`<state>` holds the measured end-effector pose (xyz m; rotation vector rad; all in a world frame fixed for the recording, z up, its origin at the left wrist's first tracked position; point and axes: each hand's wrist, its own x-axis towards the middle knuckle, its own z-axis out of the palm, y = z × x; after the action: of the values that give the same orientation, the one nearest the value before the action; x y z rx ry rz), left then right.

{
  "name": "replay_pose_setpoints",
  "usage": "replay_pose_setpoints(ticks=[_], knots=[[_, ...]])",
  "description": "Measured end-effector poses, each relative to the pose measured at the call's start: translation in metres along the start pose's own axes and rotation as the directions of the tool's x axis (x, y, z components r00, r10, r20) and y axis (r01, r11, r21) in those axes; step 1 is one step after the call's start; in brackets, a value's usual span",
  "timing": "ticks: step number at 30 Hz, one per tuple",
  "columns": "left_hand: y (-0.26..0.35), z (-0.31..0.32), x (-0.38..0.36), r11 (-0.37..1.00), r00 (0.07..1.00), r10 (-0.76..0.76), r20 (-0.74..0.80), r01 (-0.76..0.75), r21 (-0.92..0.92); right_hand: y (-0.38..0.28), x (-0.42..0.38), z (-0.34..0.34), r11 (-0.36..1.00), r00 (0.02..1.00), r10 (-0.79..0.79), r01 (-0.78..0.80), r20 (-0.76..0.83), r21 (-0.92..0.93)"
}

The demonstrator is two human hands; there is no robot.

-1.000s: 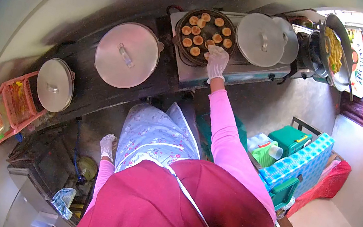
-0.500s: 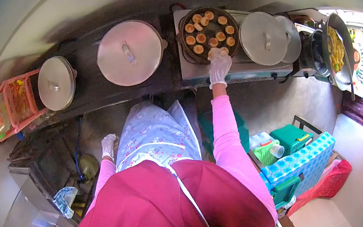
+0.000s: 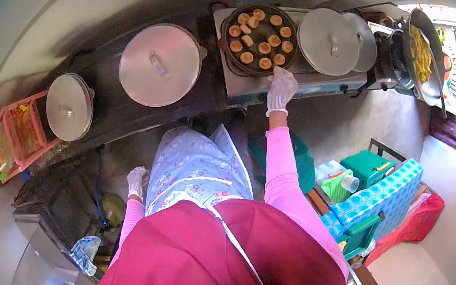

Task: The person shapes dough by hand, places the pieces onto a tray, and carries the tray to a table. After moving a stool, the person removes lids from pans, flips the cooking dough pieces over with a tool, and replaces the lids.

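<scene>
Gloved right hand [image 3: 280,89] open-fingered, holding nothing, just below dark round pan [image 3: 225,44] of golden-brown cakes [image 3: 264,47]; left hand [image 3: 136,181] loosely curled, empty.

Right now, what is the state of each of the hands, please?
Left hand: gloved, hanging by the apron, holds nothing visible.
Right hand: gloved, fingers open, at the stove's front edge below the round pan, holding nothing.

white glove [image 3: 280,90], pink sleeve [image 3: 284,171], floral apron [image 3: 195,170]

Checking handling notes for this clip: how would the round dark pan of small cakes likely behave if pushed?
The pan looks thick and dark, so probably heavy and stiff. It sits flat on the stove, unlikely to tip. The loose cakes might shift.
</scene>
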<state>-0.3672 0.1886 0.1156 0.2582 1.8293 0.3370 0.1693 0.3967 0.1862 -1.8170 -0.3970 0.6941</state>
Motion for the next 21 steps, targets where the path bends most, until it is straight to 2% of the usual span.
replay_pose_setpoints(ticks=[1,2,5,6,9,12,15,18,21], knots=[[0.001,0.000,0.000,1.000,1.000,-0.001,-0.005,0.001,0.011,-0.004,-0.001,0.002,0.998,1.000,0.027,-0.028,0.015,0.051],[0.001,-0.001,-0.001,1.000,1.000,-0.002,-0.013,0.003,0.019,-0.008,-0.006,0.002,0.995,0.995,-0.101,0.101,0.020,0.015],[0.001,-0.006,0.001,0.998,1.000,0.025,0.009,-0.026,0.058,-0.027,-0.019,-0.001,0.996,0.999,-0.021,0.023,-0.033,0.082],[0.001,-0.009,0.002,0.996,0.999,0.039,0.029,-0.041,0.077,-0.023,-0.016,-0.002,0.986,0.994,-0.101,0.106,-0.043,0.126],[0.002,-0.005,0.008,0.998,0.999,-0.044,-0.018,0.044,0.041,-0.014,0.006,-0.001,1.000,0.990,0.014,-0.017,-0.139,-0.021],[0.015,0.002,-0.005,0.997,0.999,-0.015,-0.032,0.017,0.071,0.024,0.038,0.000,0.961,0.971,-0.220,0.199,-0.095,-0.193],[0.015,0.005,-0.005,0.999,0.999,-0.013,-0.030,0.014,0.045,0.013,0.036,0.012,0.970,0.996,0.016,0.005,-0.085,0.243],[0.009,-0.002,0.001,0.997,0.999,-0.033,-0.010,0.034,0.069,-0.012,0.017,0.005,0.995,0.999,-0.002,0.006,-0.039,0.099],[0.001,-0.004,-0.003,1.000,1.000,-0.011,-0.003,0.011,0.020,-0.027,0.008,-0.001,0.998,0.981,-0.067,0.062,-0.181,-0.032]])
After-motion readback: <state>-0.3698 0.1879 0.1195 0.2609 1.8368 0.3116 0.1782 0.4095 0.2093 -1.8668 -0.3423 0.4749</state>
